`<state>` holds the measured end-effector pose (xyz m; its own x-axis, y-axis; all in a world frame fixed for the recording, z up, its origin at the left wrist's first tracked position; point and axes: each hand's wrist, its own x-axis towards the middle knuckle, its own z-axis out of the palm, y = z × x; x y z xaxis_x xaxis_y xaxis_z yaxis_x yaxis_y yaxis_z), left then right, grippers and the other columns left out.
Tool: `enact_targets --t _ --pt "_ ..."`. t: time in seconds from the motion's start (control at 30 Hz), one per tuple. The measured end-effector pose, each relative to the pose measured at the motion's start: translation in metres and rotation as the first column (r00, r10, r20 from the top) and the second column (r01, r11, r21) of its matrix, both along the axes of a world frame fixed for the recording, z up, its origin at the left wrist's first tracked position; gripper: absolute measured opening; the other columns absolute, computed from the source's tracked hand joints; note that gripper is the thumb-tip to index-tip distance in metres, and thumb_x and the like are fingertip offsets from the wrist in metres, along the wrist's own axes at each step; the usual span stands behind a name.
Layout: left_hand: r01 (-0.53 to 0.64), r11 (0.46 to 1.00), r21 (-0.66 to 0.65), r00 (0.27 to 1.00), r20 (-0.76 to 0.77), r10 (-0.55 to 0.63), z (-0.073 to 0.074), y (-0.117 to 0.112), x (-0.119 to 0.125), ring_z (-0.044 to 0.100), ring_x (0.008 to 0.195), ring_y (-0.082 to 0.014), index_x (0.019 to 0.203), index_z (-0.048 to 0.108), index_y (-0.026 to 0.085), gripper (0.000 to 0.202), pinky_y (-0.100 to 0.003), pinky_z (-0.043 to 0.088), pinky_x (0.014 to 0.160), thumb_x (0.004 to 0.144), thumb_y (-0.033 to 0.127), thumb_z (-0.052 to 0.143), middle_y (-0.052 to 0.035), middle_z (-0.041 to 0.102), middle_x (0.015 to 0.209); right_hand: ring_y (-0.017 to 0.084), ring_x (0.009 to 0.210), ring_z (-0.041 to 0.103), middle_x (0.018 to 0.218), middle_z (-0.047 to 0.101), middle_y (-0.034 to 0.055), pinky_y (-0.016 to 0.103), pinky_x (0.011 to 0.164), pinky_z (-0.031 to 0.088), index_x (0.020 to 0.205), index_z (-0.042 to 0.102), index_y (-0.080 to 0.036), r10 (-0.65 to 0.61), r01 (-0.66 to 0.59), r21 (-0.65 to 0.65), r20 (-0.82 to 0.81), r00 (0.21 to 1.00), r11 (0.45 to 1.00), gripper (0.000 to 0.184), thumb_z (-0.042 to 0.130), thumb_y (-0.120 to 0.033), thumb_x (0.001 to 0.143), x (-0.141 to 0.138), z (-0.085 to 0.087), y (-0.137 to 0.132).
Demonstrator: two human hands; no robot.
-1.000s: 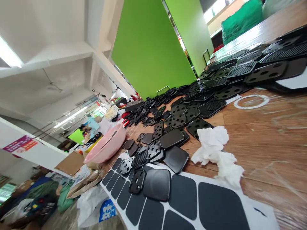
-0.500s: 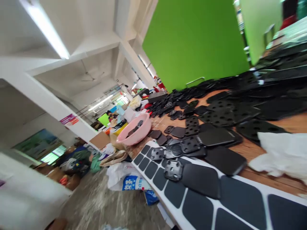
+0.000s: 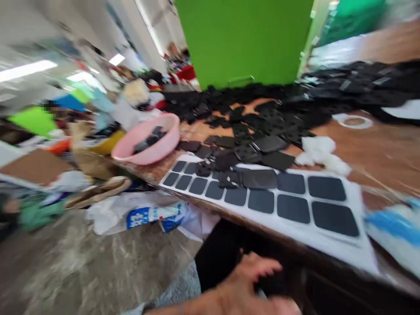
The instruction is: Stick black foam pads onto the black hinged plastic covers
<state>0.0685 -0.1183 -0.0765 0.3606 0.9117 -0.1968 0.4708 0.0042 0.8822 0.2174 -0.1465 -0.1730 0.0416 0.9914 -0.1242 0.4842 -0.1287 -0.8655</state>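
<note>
My left hand (image 3: 243, 284) reaches in from the bottom edge, in front of and below the table's front edge. Its fingers are spread apart and somewhat blurred, and I see nothing in them. My right hand is out of view. Nearest to the hand, on the table, lies a white sheet (image 3: 295, 239) of dark, rounded-corner adhesive pads (image 3: 293, 208). Resting on the sheet is a flat black piece (image 3: 259, 179) with a smaller knobbed part at its left end. More flat black pieces (image 3: 277, 161) lie just behind it.
A pink basin (image 3: 147, 153) holding dark pieces stands at the table's left end. Black parts (image 3: 361, 87) are heaped along the back, before a green panel (image 3: 243, 39). White crumpled tissue (image 3: 320, 151) and a white ring (image 3: 352, 121) lie right. A printed plastic bag (image 3: 111, 214) hangs below the table.
The view has levelled and swung down and to the right. My left hand has come into view at the bottom. The tabletop's right side now shows.
</note>
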Motion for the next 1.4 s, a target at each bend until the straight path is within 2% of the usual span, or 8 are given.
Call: enact_targets --t 0.17,0.47,0.53,0.73,0.83,0.93,1.1,1.4 --pt "-0.051 0.737 -0.674 0.701 0.501 0.507 -0.019 -0.011 -0.055 0.055 0.116 -0.0241 0.132 0.052 0.024 0.061 -0.036 0.040 0.099 0.076 0.038 0.072 -0.0091 0.062 0.125 0.025 0.101 0.065 0.114 0.063 0.0069 0.038 0.086 0.057 0.129 0.055 -0.027 0.071 -0.070 0.064 -0.011 0.997 0.995 0.051 0.065 -0.038 0.080 -0.047 0.039 -0.030" --pt "-0.007 0.622 -0.783 0.345 0.582 0.737 -0.024 -0.011 -0.119 0.062 0.098 -0.0185 0.128 0.058 0.029 0.055 -0.030 0.046 0.087 0.075 0.035 0.074 -0.0036 0.066 0.113 0.026 0.111 0.057 0.131 0.056 0.0100 0.041 0.085 0.057 0.139 0.047 -0.028 0.310 -0.395 0.331 0.281 0.908 0.857 0.063 0.050 -0.008 0.080 -0.111 0.072 -0.012" --pt "-0.007 0.623 -0.782 0.357 0.580 0.732 -0.031 -0.011 -0.126 0.063 0.090 -0.0171 0.119 0.064 0.024 0.046 -0.031 0.047 0.085 0.075 0.034 0.074 -0.0048 0.069 0.105 0.026 0.110 0.058 0.119 0.064 0.0088 0.042 0.088 0.054 0.133 0.052 -0.027 0.346 -0.423 0.359 0.260 0.902 0.832 0.055 0.047 -0.007 0.082 -0.105 0.076 -0.006" --pt "0.058 0.586 -0.808 0.604 0.496 0.623 -0.038 -0.013 -0.138 0.063 0.065 -0.0176 0.086 0.068 0.012 0.042 -0.031 0.048 0.064 0.078 0.053 0.065 -0.0106 0.070 0.078 0.012 0.059 0.058 0.070 0.063 -0.0007 0.022 0.056 0.048 0.081 0.067 -0.020 0.038 -0.058 0.220 0.093 0.995 0.974 0.016 0.057 -0.030 0.088 -0.094 0.084 0.011" --pt "-0.119 0.686 -0.718 0.658 0.460 0.596 -0.032 -0.013 -0.132 0.062 0.063 -0.0151 0.093 0.067 0.014 0.041 -0.028 0.047 0.063 0.072 0.049 0.072 -0.0055 0.069 0.079 0.010 0.053 0.050 0.060 0.056 -0.0032 0.021 0.050 0.043 0.076 0.065 -0.019 -0.092 0.085 0.168 0.035 0.995 0.982 0.020 0.061 -0.036 0.084 -0.095 0.082 0.008" --pt "-0.197 0.720 -0.666 0.650 0.461 0.604 -0.030 -0.011 -0.130 0.060 0.057 -0.0121 0.091 0.069 0.013 0.038 -0.027 0.047 0.062 0.068 0.041 0.078 -0.0032 0.068 0.074 0.008 0.046 0.044 0.053 0.049 -0.0054 0.021 0.043 0.038 0.078 0.062 -0.018 -0.237 0.238 -0.026 -0.228 0.944 0.971 0.027 0.068 -0.043 0.077 -0.092 0.083 0.007" --pt "-0.032 0.682 -0.731 0.548 0.558 0.623 -0.038 -0.008 -0.136 0.062 0.059 -0.0158 0.094 0.071 0.011 0.037 -0.026 0.045 0.054 0.070 0.039 0.076 -0.0070 0.069 0.070 0.007 0.040 0.044 0.051 0.051 -0.0064 0.020 0.040 0.035 0.075 0.058 -0.018 -0.435 0.263 -0.353 -0.624 0.649 0.898 0.037 0.081 -0.042 0.060 -0.087 0.085 0.014" --pt "-0.104 0.679 -0.727 0.494 0.555 0.669 -0.037 -0.008 -0.129 0.068 0.064 -0.0182 0.090 0.072 0.013 0.039 -0.028 0.053 0.064 0.064 0.040 0.082 -0.0063 0.072 0.075 0.005 0.042 0.046 0.052 0.052 -0.0066 0.018 0.044 0.034 0.076 0.059 -0.018 -0.423 0.256 -0.336 -0.731 0.536 0.906 0.029 0.080 -0.034 0.066 -0.094 0.071 0.004"
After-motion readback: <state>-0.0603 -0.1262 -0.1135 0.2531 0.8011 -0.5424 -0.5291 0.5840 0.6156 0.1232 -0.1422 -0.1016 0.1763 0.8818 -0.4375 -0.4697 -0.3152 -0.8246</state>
